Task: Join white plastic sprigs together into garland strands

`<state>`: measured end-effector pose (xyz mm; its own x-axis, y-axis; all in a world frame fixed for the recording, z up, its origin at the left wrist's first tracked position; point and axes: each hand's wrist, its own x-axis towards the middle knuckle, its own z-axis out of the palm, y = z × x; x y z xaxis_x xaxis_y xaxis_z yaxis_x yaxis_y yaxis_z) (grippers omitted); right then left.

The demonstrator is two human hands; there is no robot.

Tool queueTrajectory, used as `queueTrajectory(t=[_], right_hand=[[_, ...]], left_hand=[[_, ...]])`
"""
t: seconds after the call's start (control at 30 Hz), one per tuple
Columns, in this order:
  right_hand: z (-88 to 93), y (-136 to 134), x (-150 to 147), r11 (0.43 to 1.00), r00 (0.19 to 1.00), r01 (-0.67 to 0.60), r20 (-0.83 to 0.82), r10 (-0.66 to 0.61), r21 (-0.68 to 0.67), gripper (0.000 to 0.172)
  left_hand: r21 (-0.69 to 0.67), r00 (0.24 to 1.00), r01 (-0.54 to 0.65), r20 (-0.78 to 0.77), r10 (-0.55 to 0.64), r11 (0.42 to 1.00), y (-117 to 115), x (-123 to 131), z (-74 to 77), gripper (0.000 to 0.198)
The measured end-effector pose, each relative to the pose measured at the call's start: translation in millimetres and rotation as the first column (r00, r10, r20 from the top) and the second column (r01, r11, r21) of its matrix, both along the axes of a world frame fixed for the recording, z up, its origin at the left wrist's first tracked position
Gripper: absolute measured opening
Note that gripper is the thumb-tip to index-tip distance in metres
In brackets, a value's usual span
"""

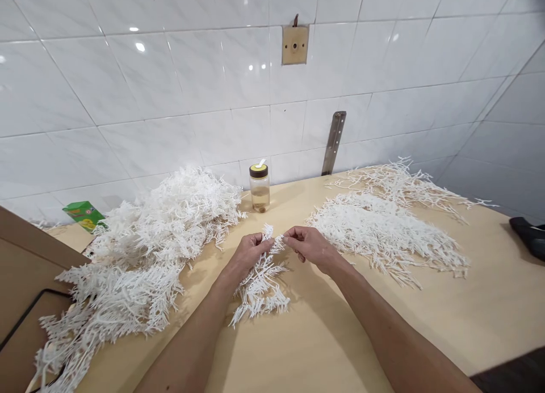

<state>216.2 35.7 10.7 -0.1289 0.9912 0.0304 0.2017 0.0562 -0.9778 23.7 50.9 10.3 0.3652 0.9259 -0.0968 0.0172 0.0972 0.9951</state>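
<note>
Head view. Left hand [254, 250] grips a white branched sprig [260, 288] between thumb and fingers; the sprig hangs down toward the near side, its lower fronds close over the table [315, 342]. Right hand [313, 246] just beside it, thumb and forefinger pinched on the tip of a small side piece near the sprig's top. Sprig sits mid-table, between two masses of similar white material. To the left, a tall, tangled heap [170, 234], spilling to the near edge. To the right, a flatter pile [383, 228]; behind that, sparse thin stalks [398, 180]. Lidded jar [260, 191] upright beyond the hands, part-filled with yellowish liquid. Green box [85, 214] tilted behind the heap; cardboard [34, 251] at far left. Metal strip [334, 143] against the tiled wall [191, 75].
</note>
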Motion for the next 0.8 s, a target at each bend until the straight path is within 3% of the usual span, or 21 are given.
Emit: queueTrajectory(t=[0.43,0.57,0.7,0.8], right_hand=[[-6.8,4.4,1.9,1.0,1.0,-0.005,0.002,0.005,-0.02,0.029],[-2.2,1.7,-1.2,0.998,0.993,0.061,0.101,-0.061,0.001,0.025],[0.9,-1.8,-6.8,0.972,0.907,0.13,0.372,-0.196,0.194,0.015],[-3.3,-2.7,-12.7,0.901,0.802,0.088,0.506,-0.317,0.424,0.012]], left_hand=[[0.064,0.993,0.004,-0.12,0.004,0.998,0.8,2.6,0.2,0.05],[0.083,0.993,-0.006,-0.119,0.016,0.997,0.1,2.8,-1.0,0.05],[0.118,0.991,0.037,-0.131,-0.021,0.992,-0.4,1.8,-3.1,0.047],[0.145,0.982,0.075,-0.181,-0.048,0.987,0.0,2.7,-3.7,0.043]])
